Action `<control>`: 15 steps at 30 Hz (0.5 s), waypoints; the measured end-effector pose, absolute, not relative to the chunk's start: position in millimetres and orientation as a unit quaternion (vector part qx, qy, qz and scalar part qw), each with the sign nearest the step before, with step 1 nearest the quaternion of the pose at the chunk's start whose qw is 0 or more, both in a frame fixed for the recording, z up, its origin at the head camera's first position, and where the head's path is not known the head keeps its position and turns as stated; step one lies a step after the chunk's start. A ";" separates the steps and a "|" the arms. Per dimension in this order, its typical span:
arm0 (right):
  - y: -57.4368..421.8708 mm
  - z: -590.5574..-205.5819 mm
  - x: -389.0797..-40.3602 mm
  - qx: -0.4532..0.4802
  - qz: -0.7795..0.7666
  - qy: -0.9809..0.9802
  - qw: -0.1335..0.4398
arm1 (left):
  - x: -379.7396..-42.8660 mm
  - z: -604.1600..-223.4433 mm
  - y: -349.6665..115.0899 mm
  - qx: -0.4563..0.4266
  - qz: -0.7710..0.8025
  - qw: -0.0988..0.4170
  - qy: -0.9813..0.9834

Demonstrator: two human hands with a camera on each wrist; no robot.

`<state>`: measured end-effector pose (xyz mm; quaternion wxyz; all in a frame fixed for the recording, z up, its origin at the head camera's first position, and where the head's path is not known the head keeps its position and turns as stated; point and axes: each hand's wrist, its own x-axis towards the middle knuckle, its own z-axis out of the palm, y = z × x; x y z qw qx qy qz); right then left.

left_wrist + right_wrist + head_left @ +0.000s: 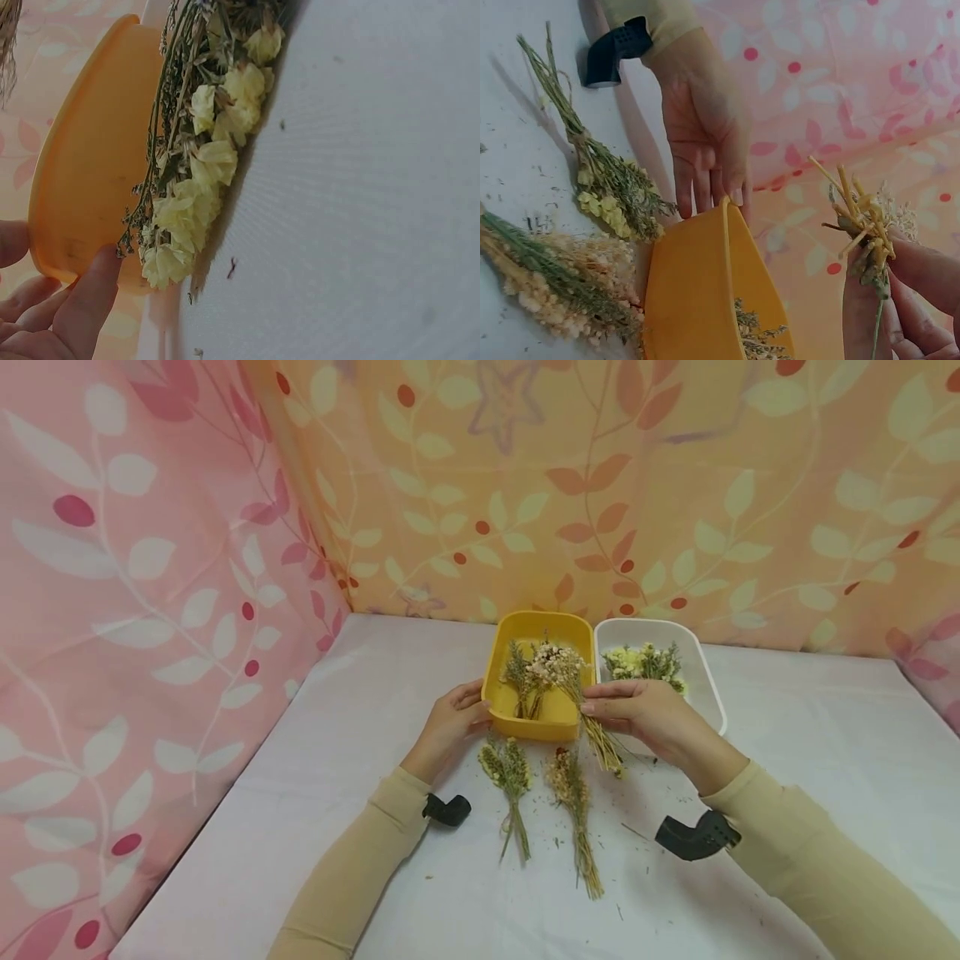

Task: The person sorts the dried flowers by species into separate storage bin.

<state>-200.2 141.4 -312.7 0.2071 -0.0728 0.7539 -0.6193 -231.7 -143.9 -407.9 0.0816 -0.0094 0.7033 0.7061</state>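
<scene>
My left hand (453, 722) holds the near left corner of a yellow plastic bin (536, 729), thumb at the rim and fingers against the outer wall. Over the bin's right side, my right hand (648, 714) pinches a bunch of dried flowers (602, 745) by its stems. Its pale heads point into the bin and the stem ends slant toward me. Inside the bin lies another dried bunch (517, 670), partly covered by the held one. On the table before the bin lie a yellow-flowered bunch (510, 781) and a beige one (576, 810), stems toward me.
A white bin (712, 681) stands against the yellow bin's right side, with yellow-flowered bunches (645, 662) in it. Bits of stem and petal are scattered over the white tablecloth (675, 910). Patterned cloth (450, 552) hangs behind and at the left.
</scene>
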 end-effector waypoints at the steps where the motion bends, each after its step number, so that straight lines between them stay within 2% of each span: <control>1: 138.5 -313.0 -203.0 -0.066 -0.623 0.752 0.204 | -231.4 -407.8 -143.9 -0.009 0.708 0.083 0.702; 15: 96.6 -319.5 -243.4 0.008 -0.655 0.738 0.160 | -230.9 -408.6 -143.9 -0.004 0.706 0.077 0.704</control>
